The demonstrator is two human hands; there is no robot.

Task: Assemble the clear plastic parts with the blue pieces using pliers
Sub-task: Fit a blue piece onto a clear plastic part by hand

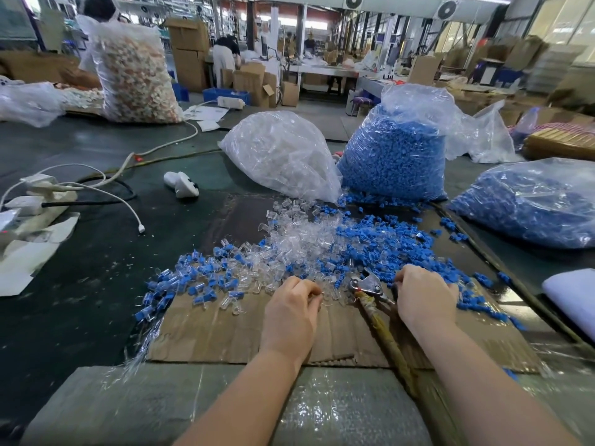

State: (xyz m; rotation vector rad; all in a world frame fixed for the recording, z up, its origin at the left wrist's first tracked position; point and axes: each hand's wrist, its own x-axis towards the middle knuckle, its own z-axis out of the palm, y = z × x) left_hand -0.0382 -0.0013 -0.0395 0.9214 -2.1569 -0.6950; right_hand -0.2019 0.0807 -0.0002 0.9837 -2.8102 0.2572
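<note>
A heap of loose clear plastic parts (299, 239) lies on a cardboard sheet (238, 333), mixed with loose blue pieces (380, 243). Joined blue-and-clear parts (193, 278) spread to the left of the heap. My left hand (289, 313) rests at the heap's near edge, its fingertips curled among the clear parts; what they pinch is hidden. Pliers (370, 288) with taped handles lie on the cardboard between my hands, jaws pointing away from me. My right hand (425, 294) reaches into the blue pieces just right of the pliers, fingers curled down and hidden.
A bag of clear parts (283, 152) and two bags of blue pieces (396, 156) (534, 201) stand behind and right of the heap. White cables, a power strip (42, 194) and a white device (182, 185) lie at left. People work in the background.
</note>
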